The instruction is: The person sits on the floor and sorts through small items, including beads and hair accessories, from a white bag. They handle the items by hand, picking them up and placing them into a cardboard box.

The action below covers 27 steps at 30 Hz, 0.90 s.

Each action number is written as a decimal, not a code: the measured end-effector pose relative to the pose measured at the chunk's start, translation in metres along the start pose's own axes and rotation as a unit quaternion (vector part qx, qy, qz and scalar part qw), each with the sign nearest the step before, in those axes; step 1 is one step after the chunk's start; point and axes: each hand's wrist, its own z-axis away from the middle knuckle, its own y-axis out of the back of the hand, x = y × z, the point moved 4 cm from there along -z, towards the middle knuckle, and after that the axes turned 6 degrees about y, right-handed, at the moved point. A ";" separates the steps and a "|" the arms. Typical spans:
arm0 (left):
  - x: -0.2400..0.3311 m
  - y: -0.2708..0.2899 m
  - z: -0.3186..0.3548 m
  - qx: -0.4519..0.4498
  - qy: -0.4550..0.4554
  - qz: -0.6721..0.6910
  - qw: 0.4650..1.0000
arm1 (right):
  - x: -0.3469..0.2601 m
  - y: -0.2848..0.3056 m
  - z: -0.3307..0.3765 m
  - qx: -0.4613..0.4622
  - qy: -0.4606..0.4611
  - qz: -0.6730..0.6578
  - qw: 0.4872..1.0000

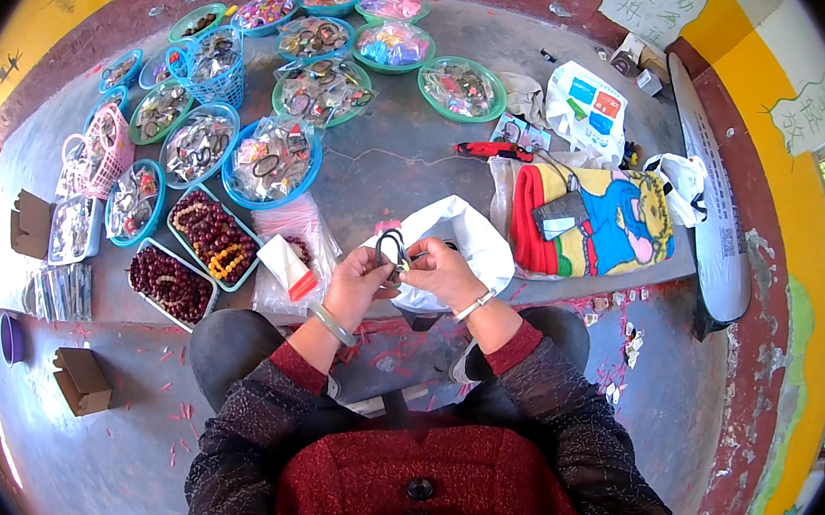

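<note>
My left hand (357, 284) and my right hand (448, 277) are close together in front of me, both closed. Between their fingertips is a looped black band (391, 242) that looks like a hair tie, with a small pale bit by it too small to name. Just beyond my right hand, an opened white plastic bag (480, 236) stands with something dark inside. Left of my hands lie clear plastic bags (293, 225) in a stack, with a white and red packet (288, 267) on top.
Trays of dark red beads (169, 284) and several baskets of small packaged goods (274, 165) fill the platform's left side. At right lie a folded colourful blanket (602, 222), a white printed bag (586, 113) and a long grey roll (708, 198). A cardboard box (82, 382) sits on the floor.
</note>
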 end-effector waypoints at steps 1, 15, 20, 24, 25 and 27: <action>0.001 -0.002 0.001 -0.006 0.002 -0.003 1.000 | 0.006 0.001 -0.001 0.004 0.006 0.002 1.000; 0.001 -0.003 0.003 -0.046 0.029 -0.069 0.996 | 0.001 0.001 -0.003 -0.052 0.054 0.049 0.996; 0.003 -0.003 0.008 -0.087 0.118 0.015 0.989 | -0.013 0.000 0.002 -0.071 0.058 0.129 0.987; 0.002 -0.001 0.007 -0.092 0.132 0.037 0.986 | -0.018 0.002 0.004 -0.061 0.039 0.120 0.990; 0.001 -0.001 0.006 -0.091 0.130 0.045 0.986 | -0.015 0.003 0.003 -0.061 0.033 0.103 0.992; -0.002 0.001 0.005 -0.086 0.127 0.061 0.986 | -0.003 0.007 -0.001 -0.062 0.020 0.069 0.995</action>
